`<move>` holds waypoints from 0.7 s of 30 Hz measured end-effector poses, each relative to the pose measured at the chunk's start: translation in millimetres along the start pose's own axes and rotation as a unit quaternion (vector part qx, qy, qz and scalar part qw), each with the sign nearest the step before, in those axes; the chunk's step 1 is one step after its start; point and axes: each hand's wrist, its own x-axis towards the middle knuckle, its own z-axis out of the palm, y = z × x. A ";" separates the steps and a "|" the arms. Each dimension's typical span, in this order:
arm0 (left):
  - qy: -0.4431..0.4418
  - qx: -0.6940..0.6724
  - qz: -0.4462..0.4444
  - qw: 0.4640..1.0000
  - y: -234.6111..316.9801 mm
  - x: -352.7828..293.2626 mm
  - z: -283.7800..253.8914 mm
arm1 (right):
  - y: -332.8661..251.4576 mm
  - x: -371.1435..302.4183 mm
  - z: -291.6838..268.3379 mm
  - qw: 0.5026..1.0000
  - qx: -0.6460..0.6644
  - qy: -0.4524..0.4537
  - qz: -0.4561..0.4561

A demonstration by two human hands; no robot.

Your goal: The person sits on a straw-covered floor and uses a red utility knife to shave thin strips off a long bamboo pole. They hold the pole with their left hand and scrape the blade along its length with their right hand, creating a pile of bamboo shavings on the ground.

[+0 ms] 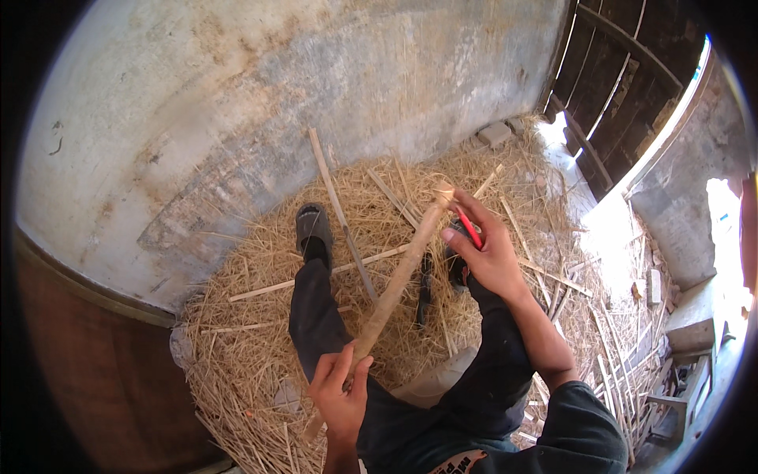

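Note:
A long, pale wooden stick [401,276] slants up and away in front of me, between my legs. My left hand [339,391] is closed round its near, lower end. Up by the far end, my right hand [491,249] pinches a slim red pen-like thing [469,227]; its exact kind I cannot make out. The forefinger of that hand reaches the stick's tip, where the wood looks paler. Below the stick, a narrow black object [425,289] lies on the straw, its kind unclear.
Dry straw [260,316] covers the floor, with several wooden strips [339,209] scattered over it. A stained wall [237,95] rises ahead. Dark wooden boards [616,79] stand at the upper right, a block [495,134] below them. My left foot wears a grey sandal [313,223].

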 end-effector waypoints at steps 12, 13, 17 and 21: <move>-0.019 0.004 0.029 0.999 -11.4 -1.6 -8.3 | -13.6 7.3 -22.8 0.987 -0.139 -0.082 0.018; -0.018 -0.004 0.038 0.999 -12.9 -0.7 -10.1 | -15.8 9.2 -25.5 0.984 -0.153 -0.092 0.002; -0.082 -0.029 -0.056 0.995 -4.5 5.5 -29.6 | -7.3 18.6 -41.1 0.977 -0.097 -0.179 -0.065; -0.117 -0.031 -0.057 0.991 -4.6 7.4 -43.7 | -10.4 33.0 -56.4 0.946 -0.100 -0.299 -0.068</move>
